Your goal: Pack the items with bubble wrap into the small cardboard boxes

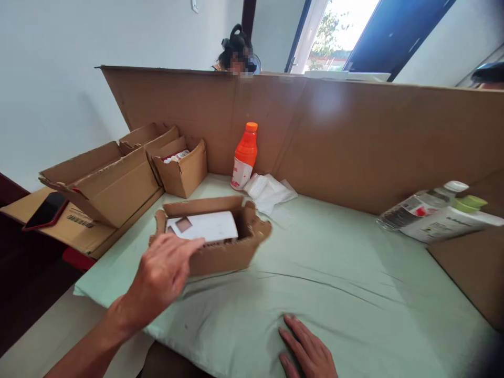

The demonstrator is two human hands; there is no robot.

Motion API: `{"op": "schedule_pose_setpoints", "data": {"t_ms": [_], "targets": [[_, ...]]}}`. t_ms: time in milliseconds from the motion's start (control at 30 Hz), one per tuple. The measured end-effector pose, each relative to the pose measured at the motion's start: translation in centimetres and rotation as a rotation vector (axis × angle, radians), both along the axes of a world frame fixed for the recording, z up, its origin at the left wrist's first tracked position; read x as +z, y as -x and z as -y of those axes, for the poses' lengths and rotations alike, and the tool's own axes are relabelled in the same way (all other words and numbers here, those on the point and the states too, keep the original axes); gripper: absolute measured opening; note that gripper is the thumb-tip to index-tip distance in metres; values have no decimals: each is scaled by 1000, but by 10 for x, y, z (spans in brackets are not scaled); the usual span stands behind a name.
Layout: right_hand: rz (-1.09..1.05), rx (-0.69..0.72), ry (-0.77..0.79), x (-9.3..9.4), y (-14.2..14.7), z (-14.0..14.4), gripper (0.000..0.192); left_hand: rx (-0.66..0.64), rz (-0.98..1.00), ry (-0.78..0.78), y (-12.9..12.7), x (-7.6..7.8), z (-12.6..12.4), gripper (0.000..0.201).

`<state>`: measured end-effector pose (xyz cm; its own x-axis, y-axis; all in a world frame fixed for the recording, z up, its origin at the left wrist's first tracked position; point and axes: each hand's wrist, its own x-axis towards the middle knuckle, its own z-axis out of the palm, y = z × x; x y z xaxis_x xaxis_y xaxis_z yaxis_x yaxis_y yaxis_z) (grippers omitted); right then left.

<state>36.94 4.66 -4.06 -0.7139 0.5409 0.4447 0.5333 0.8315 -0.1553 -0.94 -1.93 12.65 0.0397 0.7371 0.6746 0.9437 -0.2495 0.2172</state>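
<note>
My left hand [163,270] is at the near left corner of a small open cardboard box [224,257]. Its index finger reaches over the rim and the other fingers curl against the wall, so it grips the box there. Inside the box lies a white packet or carton [212,226] with brown square patches; its kind I cannot make out. Down at the front edge, my right hand [309,352] rests on the pale green cloth [354,294], fingers slightly apart, holding nothing.
Larger cardboard boxes [118,178] and a smaller box [185,176] with packets stand at the left, near a dark phone [47,210]. An orange-capped bottle [244,157] and clear plastic bags [270,191] are behind. A clear bottle [421,207] and white bottle [441,223] lie right. A person [236,55] is beyond the cardboard wall [354,142].
</note>
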Motion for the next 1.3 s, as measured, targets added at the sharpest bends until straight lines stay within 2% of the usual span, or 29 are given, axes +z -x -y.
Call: {"op": "schedule_pose_setpoints", "data": {"t_ms": [67, 100, 200, 300, 367, 500, 600, 667, 833, 967, 1067, 1133, 1233, 1300], "targets": [[-24, -18, 34, 3, 2, 4, 50, -139, 67, 17, -19, 3, 8, 54], [-41, -37, 57, 4, 3, 7, 51, -163, 110, 14, -25, 3, 12, 56], [-95, -113, 151, 7, 4, 14, 53, -53, 318, -93, -28, -8, 23, 60], [-127, -171, 277, 10, 2, 16, 55, 64, 635, -179, -17, -38, 29, 64], [-154, -207, 383, 11, 3, 11, 59, 94, 808, -49, -11, -66, 31, 68], [-237, -267, 585, 14, 16, -11, 58, 150, 1001, 402, -9, -115, 27, 75], [-248, -188, 702, 20, 34, -34, 48, 157, 999, 589, -13, -136, 15, 66], [-255, -142, 737, 26, 47, -50, 42, 175, 960, 612, -13, -140, 0, 59], [-359, -140, 727, 43, 74, -100, 41, 229, 996, 478, -12, -137, -63, 54], [-379, -94, 759, 47, 77, -135, 38, 211, 1033, 387, -18, -140, -99, 55], [-323, 8, 793, 46, 61, -158, 35, 212, 1091, 350, -24, -154, -100, 58], [-311, 20, 741, 48, 49, -178, 32, 206, 1157, 328, -25, -167, -95, 63], [-293, -73, 535, 57, 47, -222, 33, 203, 1203, 362, -23, -181, -88, 66], [-242, -136, 352, 65, 58, -259, 35, 216, 1196, 399, -22, -185, -86, 68]]}}
